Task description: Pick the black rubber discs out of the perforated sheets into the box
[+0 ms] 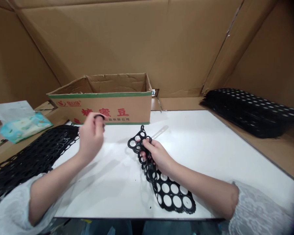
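A black rubbery sheet full of round holes (177,200) hangs bunched from my right hand (159,155). The fingers are closed around its narrow upper part, and its wider end lies on the white table. My left hand (91,137) is raised in front of the cardboard box, slightly blurred, its fingers pinched on a small black piece (99,116), which looks like a ring. A clear plastic stick (160,132) lies just behind my right hand, partly hidden.
An open cardboard box (137,109) with red lettering stands at the back of the white table (120,195). Black perforated sheets (31,153) lie at left, beside a tissue pack (25,125). Another stack of black sheets (245,114) rests at right. Cardboard walls (137,42) enclose the table.
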{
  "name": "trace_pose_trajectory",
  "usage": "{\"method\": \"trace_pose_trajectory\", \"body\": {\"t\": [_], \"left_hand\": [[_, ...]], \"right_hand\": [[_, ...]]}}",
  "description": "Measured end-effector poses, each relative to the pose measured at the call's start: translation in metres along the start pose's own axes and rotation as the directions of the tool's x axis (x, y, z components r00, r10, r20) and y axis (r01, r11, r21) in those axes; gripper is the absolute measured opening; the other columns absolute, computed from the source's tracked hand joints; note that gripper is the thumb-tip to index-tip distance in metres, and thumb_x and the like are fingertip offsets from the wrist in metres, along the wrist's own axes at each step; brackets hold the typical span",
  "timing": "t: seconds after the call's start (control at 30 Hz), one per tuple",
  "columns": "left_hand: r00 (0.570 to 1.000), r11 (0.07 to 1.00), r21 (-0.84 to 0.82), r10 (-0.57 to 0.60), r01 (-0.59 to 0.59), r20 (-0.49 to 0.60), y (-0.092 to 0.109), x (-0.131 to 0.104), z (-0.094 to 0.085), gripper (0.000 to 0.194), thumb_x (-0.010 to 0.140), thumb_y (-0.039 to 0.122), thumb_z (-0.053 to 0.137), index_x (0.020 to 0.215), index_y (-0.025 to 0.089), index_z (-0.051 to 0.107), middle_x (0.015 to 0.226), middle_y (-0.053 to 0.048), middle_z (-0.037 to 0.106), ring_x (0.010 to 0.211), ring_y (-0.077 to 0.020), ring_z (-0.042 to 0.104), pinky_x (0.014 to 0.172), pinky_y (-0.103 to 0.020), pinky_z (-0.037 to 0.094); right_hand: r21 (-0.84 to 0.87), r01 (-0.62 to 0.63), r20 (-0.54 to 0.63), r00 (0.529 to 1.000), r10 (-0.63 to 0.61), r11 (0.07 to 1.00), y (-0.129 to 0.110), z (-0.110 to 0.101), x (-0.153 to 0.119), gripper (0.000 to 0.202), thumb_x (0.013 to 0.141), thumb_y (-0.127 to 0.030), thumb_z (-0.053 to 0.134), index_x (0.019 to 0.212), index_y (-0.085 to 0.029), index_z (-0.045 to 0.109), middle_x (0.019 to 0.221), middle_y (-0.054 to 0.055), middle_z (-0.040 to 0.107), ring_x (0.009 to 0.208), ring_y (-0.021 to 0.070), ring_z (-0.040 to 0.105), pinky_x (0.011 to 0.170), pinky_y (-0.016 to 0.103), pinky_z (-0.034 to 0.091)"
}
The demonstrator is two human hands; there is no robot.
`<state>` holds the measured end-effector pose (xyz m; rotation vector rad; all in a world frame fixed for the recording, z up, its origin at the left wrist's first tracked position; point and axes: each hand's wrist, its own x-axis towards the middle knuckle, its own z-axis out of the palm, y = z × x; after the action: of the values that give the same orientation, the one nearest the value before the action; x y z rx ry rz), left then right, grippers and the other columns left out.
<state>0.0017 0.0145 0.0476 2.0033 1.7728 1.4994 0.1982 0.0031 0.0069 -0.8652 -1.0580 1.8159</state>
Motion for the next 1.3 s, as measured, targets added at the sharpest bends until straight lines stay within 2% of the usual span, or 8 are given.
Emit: {"method": "trace_pose_trajectory", "body": {"t": [0.1,0.2,0.6,0.77,0.87,1.07,1.17,1.3], "left_hand": [[0.932,0.936,0.193,0.235,-0.294,0.276,0.01,-0.02,0.009,0.021,0.083,0.022,0.033,0.099,0.019,0.047,0.076,-0.001,0.054,0.065,-0.0121,0.052,0.059,-0.022,0.039],[0.846,0.898,0.202,0.263,-0.39,0.465,0.019,-0.038,0.022,0.025,0.082,0.019,0.031,0.104,0.02,0.044,0.091,-0.005,0.056,0.075,-0.0149,0.055,0.065,-0.025,0.042],[0.721,0.988,-0.128,0.025,0.088,0.692,0.033,-0.047,0.026,0.023,0.086,0.039,0.029,0.082,0.019,0.04,0.06,0.003,0.051,0.055,-0.0114,0.048,0.054,-0.023,0.035],[0.66,0.807,-0.357,-0.053,0.471,0.749,0.031,-0.048,0.035,0.027,0.086,0.043,0.027,0.078,0.019,0.036,0.056,0.005,0.043,0.056,-0.0102,0.053,0.053,-0.021,0.037],[0.633,0.722,-0.4,-0.068,0.565,0.771,0.029,-0.047,0.037,0.028,0.085,0.044,0.028,0.078,0.019,0.037,0.056,0.004,0.046,0.053,-0.0099,0.052,0.05,-0.02,0.036],[0.734,0.941,-0.214,-0.049,0.261,0.677,0.033,-0.046,0.024,0.027,0.086,0.04,0.027,0.086,0.019,0.044,0.062,0.002,0.055,0.054,-0.0108,0.051,0.053,-0.022,0.039],[0.732,0.994,-0.092,0.024,0.053,0.681,0.035,-0.045,0.018,0.025,0.087,0.035,0.025,0.095,0.02,0.044,0.07,0.0,0.059,0.06,-0.0126,0.053,0.059,-0.024,0.041],[0.742,0.998,-0.068,0.046,-0.001,0.669,0.036,-0.044,0.016,0.025,0.087,0.033,0.022,0.093,0.019,0.042,0.077,-0.002,0.06,0.068,-0.0142,0.055,0.064,-0.026,0.042]], "right_hand": [[0.009,-0.034,0.081,0.996,0.033,0.999,-0.002,0.002,-0.002,0.022,0.072,-0.036,0.054,0.081,-0.015,0.05,0.064,-0.001,0.052,0.057,0.0089,0.051,0.05,0.021,0.04],[-0.074,0.014,0.174,0.985,-0.001,0.997,-0.003,0.004,-0.005,0.021,0.069,-0.03,0.059,0.084,-0.016,0.051,0.073,0.0,0.057,0.065,0.0111,0.056,0.062,0.025,0.045],[-0.124,0.075,0.195,0.98,-0.05,0.989,0.0,0.002,-0.006,0.018,0.073,-0.032,0.054,0.079,-0.016,0.048,0.067,-0.002,0.057,0.058,0.0105,0.055,0.061,0.027,0.045],[-0.168,0.097,0.205,0.977,-0.061,0.981,0.002,0.002,-0.007,0.018,0.077,-0.033,0.048,0.076,-0.016,0.047,0.066,0.0,0.056,0.055,0.0087,0.05,0.06,0.025,0.041],[-0.19,0.099,0.217,0.974,-0.056,0.977,0.001,0.003,-0.008,0.018,0.078,-0.034,0.047,0.076,-0.015,0.047,0.066,0.0,0.057,0.056,0.0087,0.05,0.06,0.026,0.041],[-0.195,0.088,0.2,0.979,-0.048,0.977,-0.003,0.006,-0.01,0.021,0.074,-0.036,0.052,0.081,-0.016,0.05,0.067,0.0,0.057,0.056,0.0091,0.051,0.059,0.026,0.043],[-0.232,0.117,0.199,0.977,-0.07,0.966,-0.003,0.004,-0.009,0.023,0.073,-0.036,0.054,0.078,-0.014,0.053,0.066,0.0,0.057,0.057,0.0092,0.051,0.062,0.027,0.043],[-0.299,0.151,0.197,0.976,-0.094,0.942,-0.002,0.0,-0.008,0.023,0.069,-0.037,0.057,0.068,-0.014,0.054,0.061,-0.001,0.055,0.06,0.0102,0.05,0.064,0.027,0.041]]}}
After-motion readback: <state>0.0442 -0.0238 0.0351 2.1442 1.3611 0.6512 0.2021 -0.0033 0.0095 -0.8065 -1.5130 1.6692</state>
